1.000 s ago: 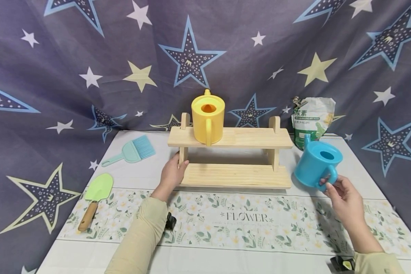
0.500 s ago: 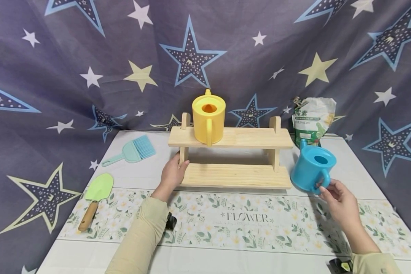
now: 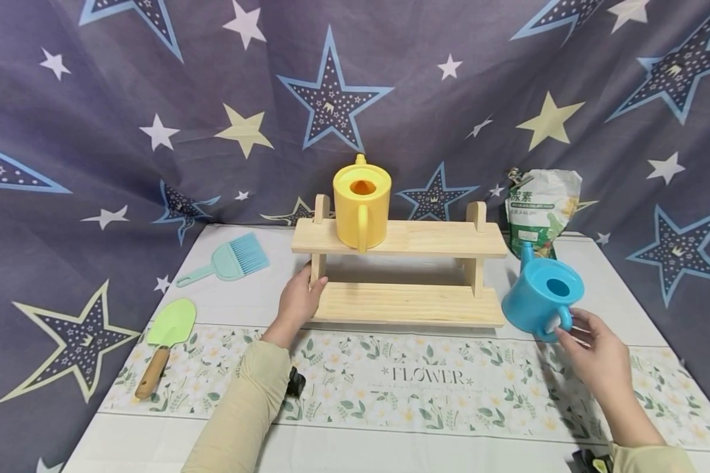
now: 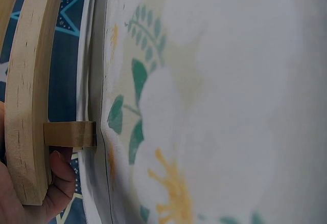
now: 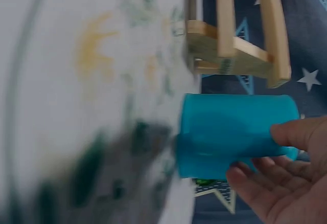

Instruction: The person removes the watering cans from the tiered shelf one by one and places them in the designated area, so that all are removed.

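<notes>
A two-tier wooden shelf (image 3: 408, 303) stands mid-table, and a yellow watering can (image 3: 362, 207) sits on its upper board, handle towards me. My left hand (image 3: 299, 299) grips the left end of the lower board. In the left wrist view, curled fingers (image 4: 62, 175) show around that board's end. Just right of the shelf is a blue watering can (image 3: 538, 295), upright with its spout pointing back. My right hand (image 3: 597, 351) holds it by the handle. The right wrist view has the thumb (image 5: 294, 133) lying over the blue can, other fingers below.
Behind the blue can, a clipped white-and-green bag (image 3: 544, 203) leans near the starry curtain (image 3: 213, 177). On the left lie a light-blue brush dustpan (image 3: 227, 263) and a green trowel (image 3: 168, 328) with a wooden handle. A floral cloth (image 3: 426, 394) covers the table.
The blue watering can has shifted slightly left and towards me, with my right hand on its handle. My left hand, the shelf and the yellow watering can have stayed put.
</notes>
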Demonstrator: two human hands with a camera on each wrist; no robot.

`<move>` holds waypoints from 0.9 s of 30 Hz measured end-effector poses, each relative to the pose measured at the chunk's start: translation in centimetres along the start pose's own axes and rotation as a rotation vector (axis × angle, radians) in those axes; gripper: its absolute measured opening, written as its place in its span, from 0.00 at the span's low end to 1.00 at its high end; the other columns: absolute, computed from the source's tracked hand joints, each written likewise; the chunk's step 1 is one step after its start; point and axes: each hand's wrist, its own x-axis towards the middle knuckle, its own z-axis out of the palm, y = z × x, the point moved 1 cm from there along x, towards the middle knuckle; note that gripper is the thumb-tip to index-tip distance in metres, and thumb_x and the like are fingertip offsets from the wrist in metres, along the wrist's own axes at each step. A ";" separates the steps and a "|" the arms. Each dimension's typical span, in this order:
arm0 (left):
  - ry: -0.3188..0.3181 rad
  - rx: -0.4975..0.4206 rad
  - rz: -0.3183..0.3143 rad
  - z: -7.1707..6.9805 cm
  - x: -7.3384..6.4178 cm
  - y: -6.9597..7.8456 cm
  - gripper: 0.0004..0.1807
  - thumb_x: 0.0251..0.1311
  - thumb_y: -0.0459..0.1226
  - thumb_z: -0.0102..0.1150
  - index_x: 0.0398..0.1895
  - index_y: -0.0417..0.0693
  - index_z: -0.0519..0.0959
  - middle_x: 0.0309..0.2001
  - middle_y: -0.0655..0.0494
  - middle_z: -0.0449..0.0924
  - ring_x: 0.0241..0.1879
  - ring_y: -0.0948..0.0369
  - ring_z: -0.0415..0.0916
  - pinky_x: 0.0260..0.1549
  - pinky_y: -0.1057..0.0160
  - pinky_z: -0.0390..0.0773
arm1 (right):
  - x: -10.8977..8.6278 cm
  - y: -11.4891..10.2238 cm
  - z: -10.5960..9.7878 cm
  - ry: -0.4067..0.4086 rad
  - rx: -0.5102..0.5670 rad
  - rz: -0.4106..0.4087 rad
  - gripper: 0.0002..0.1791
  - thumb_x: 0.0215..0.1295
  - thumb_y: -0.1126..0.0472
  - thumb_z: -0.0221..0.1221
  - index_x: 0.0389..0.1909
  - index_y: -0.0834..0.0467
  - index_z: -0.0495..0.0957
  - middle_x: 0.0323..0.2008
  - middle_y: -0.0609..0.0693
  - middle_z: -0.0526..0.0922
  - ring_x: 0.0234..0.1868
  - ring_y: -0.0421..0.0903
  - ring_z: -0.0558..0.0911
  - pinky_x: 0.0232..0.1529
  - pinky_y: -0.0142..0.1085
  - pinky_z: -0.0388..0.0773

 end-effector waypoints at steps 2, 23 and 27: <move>-0.001 0.002 0.000 0.0 0.0 0.0 0.28 0.72 0.45 0.50 0.71 0.43 0.63 0.62 0.41 0.73 0.61 0.45 0.70 0.61 0.46 0.67 | 0.0 -0.9 -0.6 0.040 0.004 -0.002 0.27 0.69 0.60 0.59 0.64 0.68 0.67 0.54 0.70 0.77 0.53 0.67 0.78 0.48 0.51 0.77; 0.020 0.014 0.002 0.0 -0.1 0.0 0.26 0.72 0.44 0.52 0.69 0.43 0.65 0.60 0.42 0.75 0.59 0.46 0.73 0.59 0.46 0.69 | 1.7 -11.7 2.2 0.031 0.277 -0.339 0.20 0.68 0.61 0.61 0.58 0.64 0.75 0.51 0.57 0.82 0.51 0.41 0.80 0.47 0.18 0.73; 0.021 0.018 0.002 0.1 0.0 0.0 0.26 0.72 0.44 0.51 0.69 0.43 0.65 0.59 0.42 0.75 0.58 0.46 0.73 0.58 0.46 0.70 | 2.3 -13.6 3.3 -0.023 0.356 -0.372 0.19 0.67 0.62 0.62 0.57 0.64 0.76 0.50 0.56 0.82 0.51 0.46 0.81 0.46 0.19 0.74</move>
